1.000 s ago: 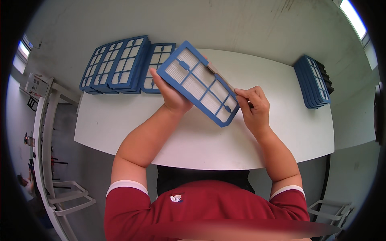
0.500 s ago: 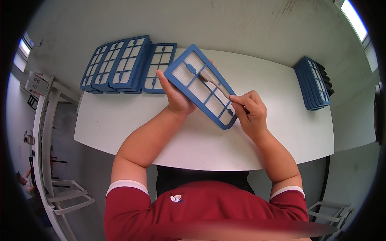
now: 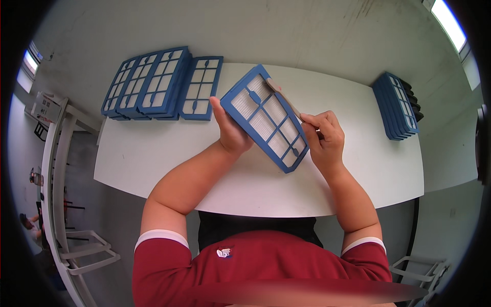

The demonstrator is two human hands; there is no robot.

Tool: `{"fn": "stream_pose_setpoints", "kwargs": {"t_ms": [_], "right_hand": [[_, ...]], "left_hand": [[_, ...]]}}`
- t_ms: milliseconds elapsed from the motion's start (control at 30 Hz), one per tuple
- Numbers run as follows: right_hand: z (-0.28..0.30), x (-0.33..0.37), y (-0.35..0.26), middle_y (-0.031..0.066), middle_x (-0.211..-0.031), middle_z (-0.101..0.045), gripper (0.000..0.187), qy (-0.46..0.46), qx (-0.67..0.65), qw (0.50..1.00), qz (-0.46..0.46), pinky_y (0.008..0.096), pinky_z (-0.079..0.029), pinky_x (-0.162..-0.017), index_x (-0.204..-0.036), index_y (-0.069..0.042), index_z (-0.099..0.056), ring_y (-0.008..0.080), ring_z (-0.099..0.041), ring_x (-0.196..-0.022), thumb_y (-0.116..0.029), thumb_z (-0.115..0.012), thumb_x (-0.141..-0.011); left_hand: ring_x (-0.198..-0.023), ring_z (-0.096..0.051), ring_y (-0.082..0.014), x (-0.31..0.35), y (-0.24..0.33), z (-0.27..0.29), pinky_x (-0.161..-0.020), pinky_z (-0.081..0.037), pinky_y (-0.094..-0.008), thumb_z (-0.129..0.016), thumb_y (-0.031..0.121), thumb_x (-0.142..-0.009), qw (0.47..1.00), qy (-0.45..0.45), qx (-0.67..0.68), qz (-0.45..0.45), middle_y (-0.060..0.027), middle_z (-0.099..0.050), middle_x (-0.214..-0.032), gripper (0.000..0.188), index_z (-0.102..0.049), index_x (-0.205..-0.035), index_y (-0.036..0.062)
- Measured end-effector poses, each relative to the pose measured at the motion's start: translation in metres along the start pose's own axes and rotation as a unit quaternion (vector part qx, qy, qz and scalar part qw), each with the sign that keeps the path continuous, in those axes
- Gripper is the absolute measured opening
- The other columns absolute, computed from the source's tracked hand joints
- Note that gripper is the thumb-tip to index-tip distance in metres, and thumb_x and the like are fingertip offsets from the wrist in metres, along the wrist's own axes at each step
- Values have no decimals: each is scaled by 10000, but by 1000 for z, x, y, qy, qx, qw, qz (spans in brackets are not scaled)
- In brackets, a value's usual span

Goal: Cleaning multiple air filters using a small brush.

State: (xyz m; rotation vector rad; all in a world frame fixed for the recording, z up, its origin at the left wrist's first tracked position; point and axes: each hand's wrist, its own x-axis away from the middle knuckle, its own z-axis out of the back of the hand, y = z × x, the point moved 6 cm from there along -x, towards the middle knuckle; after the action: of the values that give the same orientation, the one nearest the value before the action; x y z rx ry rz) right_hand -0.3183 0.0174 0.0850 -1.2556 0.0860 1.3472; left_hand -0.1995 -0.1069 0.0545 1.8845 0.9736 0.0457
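Observation:
My left hand [image 3: 232, 132] grips a blue-framed air filter [image 3: 263, 124] by its left side, thumb up along the edge, with its fingers hidden behind. The filter is tilted above the table, its white pleats and blue grid facing up. My right hand [image 3: 326, 137] pinches a slim beige toothbrush-like tool [image 3: 287, 101] by its handle end. The tool's head lies at the filter's upper right edge; I see no bristles on it. Behind my left hand, a single filter [image 3: 197, 90] lies on the table next to stacked filters [image 3: 160, 87].
On the white table [image 3: 358, 169], another stack of blue filters [image 3: 395, 110] stands at the far right, with black parts [image 3: 412, 97] behind it. A wall [image 3: 230, 30] rises beyond the table. At the left is a white frame [image 3: 56, 169], with a person [image 3: 31, 225] farther off.
The filter has shifted slightly right and toward me. The beige tool has moved from the white pleats to the filter's upper right edge, my right hand going slightly right with it.

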Motion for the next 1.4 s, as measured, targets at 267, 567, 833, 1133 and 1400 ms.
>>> {"fn": "stream_pose_setpoints", "kwargs": {"t_ms": [267, 567, 833, 1133, 1400], "right_hand": [[1, 0, -8, 43, -722, -517, 166, 10, -17, 1000, 8, 234, -408, -514, -915, -35, -672, 124, -492, -604, 36, -650, -767], [7, -4, -4, 53, -736, -539, 176, 29, -3, 999, 22, 236, -421, -519, -922, -25, -668, 135, -514, -616, 44, -651, -761], [1, 1, -15, 72, -816, -569, 328, -72, -11, 997, 30, 254, -468, -540, -1006, -44, -636, 161, -569, -668, -54, -743, -697], [-4, 3, -10, 97, -838, -629, 469, -69, 122, 985, 99, 290, -500, -583, -1101, -39, -573, 212, -596, -685, -17, -745, -665], [-4, 12, 44, 32, -803, -603, 369, -75, -180, 956, -219, 189, -408, -629, -1239, 12, -450, 63, -516, -692, -85, -541, -895]], "left_hand": [[-1197, -460, -313, 2, -9, -9, -971, -426, -443, -80, 863, -693, 999, -39, 31, 3, -173, -450, -1280, 1048, -348, -1334, 79], [-1174, -480, -257, 5, -11, 3, -979, -411, -383, -109, 809, -767, 996, 42, 77, 2, -136, -496, -1243, 961, -399, -1296, 62], [-1100, -491, -223, -8, 2, 33, -953, -372, -359, -172, 744, -831, 973, 213, 85, -7, -81, -540, -1150, 805, -479, -1184, 89], [-1031, -470, -149, -9, 3, 38, -844, -375, -328, -230, 807, -775, 972, 213, 53, 86, -40, -501, -1099, 864, -418, -1246, 106], [-1237, -394, -257, -11, 4, 43, -1030, -300, -414, -138, 797, -780, 969, 209, 91, 98, -112, -424, -1336, 926, -334, -1372, 112]]}}
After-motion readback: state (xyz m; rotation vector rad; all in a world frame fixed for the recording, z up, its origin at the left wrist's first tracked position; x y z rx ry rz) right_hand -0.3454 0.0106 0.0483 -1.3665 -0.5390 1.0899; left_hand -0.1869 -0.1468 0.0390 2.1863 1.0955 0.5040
